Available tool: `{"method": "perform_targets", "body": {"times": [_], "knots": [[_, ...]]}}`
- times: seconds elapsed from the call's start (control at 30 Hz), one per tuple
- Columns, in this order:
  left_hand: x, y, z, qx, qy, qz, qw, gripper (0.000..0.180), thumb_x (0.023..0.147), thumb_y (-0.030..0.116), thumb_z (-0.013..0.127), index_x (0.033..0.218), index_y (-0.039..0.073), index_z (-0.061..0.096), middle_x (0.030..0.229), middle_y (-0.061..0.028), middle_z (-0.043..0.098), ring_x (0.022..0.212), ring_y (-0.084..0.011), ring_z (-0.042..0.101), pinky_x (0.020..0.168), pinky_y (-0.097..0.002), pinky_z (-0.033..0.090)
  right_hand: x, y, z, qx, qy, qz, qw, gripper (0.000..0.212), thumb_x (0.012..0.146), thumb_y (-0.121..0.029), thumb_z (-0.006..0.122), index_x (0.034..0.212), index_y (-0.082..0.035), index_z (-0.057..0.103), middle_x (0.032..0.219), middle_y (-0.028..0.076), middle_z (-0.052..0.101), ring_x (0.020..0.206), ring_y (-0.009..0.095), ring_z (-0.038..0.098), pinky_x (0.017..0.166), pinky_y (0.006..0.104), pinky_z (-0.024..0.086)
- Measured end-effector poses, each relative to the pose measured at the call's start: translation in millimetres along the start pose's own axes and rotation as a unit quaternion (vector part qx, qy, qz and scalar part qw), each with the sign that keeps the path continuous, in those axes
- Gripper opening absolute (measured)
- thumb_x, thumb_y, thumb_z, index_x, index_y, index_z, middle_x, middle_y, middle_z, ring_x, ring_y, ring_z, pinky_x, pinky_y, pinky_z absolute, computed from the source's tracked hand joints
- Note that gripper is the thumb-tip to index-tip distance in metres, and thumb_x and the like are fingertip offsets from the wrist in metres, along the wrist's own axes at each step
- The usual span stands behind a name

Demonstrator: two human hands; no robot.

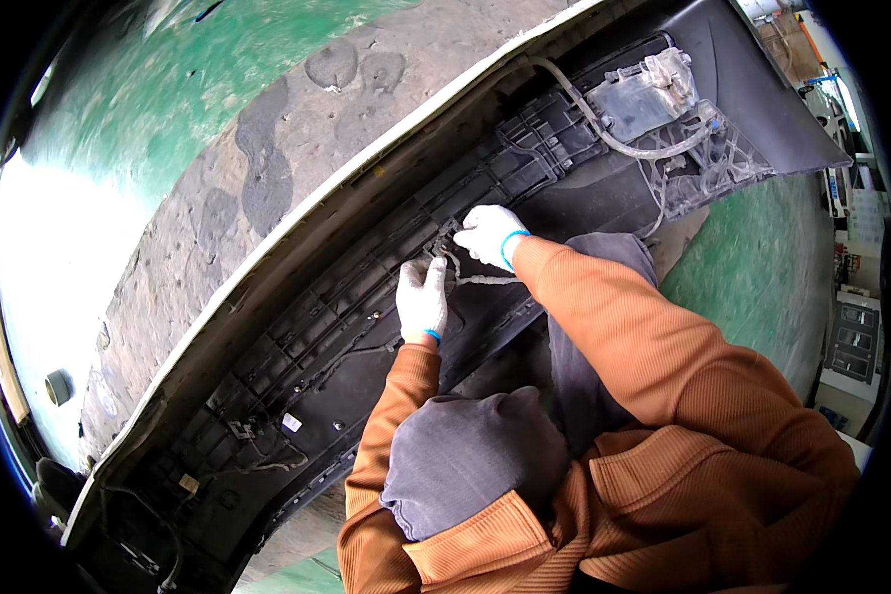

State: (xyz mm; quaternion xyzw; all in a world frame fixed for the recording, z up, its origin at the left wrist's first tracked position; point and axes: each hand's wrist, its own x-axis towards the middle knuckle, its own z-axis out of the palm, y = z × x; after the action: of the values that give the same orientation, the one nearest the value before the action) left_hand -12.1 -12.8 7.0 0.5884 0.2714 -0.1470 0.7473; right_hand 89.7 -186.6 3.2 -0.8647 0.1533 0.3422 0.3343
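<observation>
We have our gloved left grip point(423, 295) and right grip point(490, 236) curled near a grey cable point(487, 280) inside the long dark bumper point(604, 196), which lies over a grey mat point(193, 243); we can't make out whether either pinches anything.

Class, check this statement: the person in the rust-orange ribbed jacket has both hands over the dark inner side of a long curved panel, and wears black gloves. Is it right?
Not quite: the gloves are white, not black. The head view shows them on the left hand and the right hand. The rest of the statement stands.
</observation>
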Motion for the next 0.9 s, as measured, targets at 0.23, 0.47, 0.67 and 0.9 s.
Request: {"method": "perform_targets", "body": {"times": [0.23,0.47,0.67,0.9], "knots": [[0.4,-1.2,1.8,-0.001,0.022,-0.005,1.000,0.026,0.102,0.023,0.071,0.098,0.001,0.059,0.083,-0.0100,0.071,0.072,-0.0143,0.067,0.067,-0.0298,0.056,-5.0,-10.0,-1.3,0.089,-0.044,0.067,0.993,0.032,0.085,-0.023,0.080,0.110,-0.003,0.073,0.092,0.016,0.077,0.077,0.026,0.075,0.072,0.0385,0.060],[-1.0,10.5,8.9,0.019,0.038,-0.062,0.997,0.029,0.101,0.025,0.073,0.095,0.001,0.057,0.077,-0.0114,0.071,0.061,-0.0160,0.067,0.056,-0.0303,0.056,-10.1,-11.6,0.1,0.058,-0.008,0.031,0.998,0.046,0.083,-0.026,0.084,0.120,-0.002,0.072,0.123,0.021,0.073,0.115,0.033,0.070,0.100,0.0416,0.055],[-2.7,17.3,6.2,0.214,0.111,0.031,0.970,0.038,0.093,0.029,0.081,0.084,0.002,0.056,0.068,-0.0103,0.069,0.058,-0.0154,0.067,0.055,-0.0317,0.054,-17.8,-21.3,-6.8,0.002,-0.007,0.018,1.000,0.053,0.081,-0.032,0.085,0.121,-0.002,0.071,0.125,0.021,0.072,0.118,0.035,0.069,0.102,0.0428,0.054],[-7.0,27.9,-2.2,0.007,0.025,-0.078,0.997,0.027,0.103,0.025,0.068,0.115,0.004,0.056,0.088,-0.0093,0.072,0.058,-0.0136,0.063,0.052,-0.0275,0.050,-19.3,-27.9,-2.7,-0.024,0.010,0.025,0.999,0.051,0.080,-0.037,0.086,0.118,-0.006,0.073,0.124,0.019,0.073,0.117,0.036,0.069,0.101,0.0438,0.055]]}}
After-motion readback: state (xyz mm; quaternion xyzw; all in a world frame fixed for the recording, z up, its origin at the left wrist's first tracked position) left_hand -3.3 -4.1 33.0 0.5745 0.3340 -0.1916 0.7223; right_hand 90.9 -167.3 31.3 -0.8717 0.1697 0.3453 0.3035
